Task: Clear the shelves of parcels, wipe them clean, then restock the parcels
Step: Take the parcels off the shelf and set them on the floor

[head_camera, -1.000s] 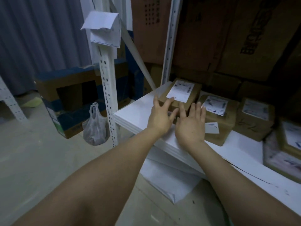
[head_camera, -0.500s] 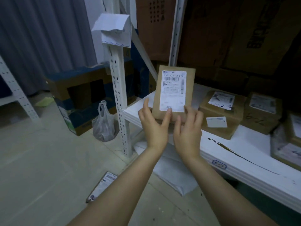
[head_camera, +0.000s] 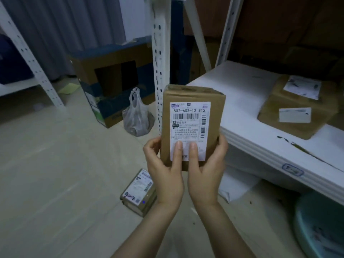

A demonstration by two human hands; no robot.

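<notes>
Parcel (head_camera: 192, 120) upright — gripped by left hand (head_camera: 164, 176), right hand (head_camera: 206, 174), beside shelf (head_camera: 242, 103)

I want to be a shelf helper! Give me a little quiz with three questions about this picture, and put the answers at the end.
1. True or false: the left hand and right hand together grip the brown parcel upright in the air, not resting on the white shelf.
2. Where does the second parcel, the one below the hands, lie? A) on the floor B) on the shelf C) in a hand
3. Fill the gap: the big number on the held parcel's label starts with ____.

Key: 1 true. 2 A. 3 502.
</notes>
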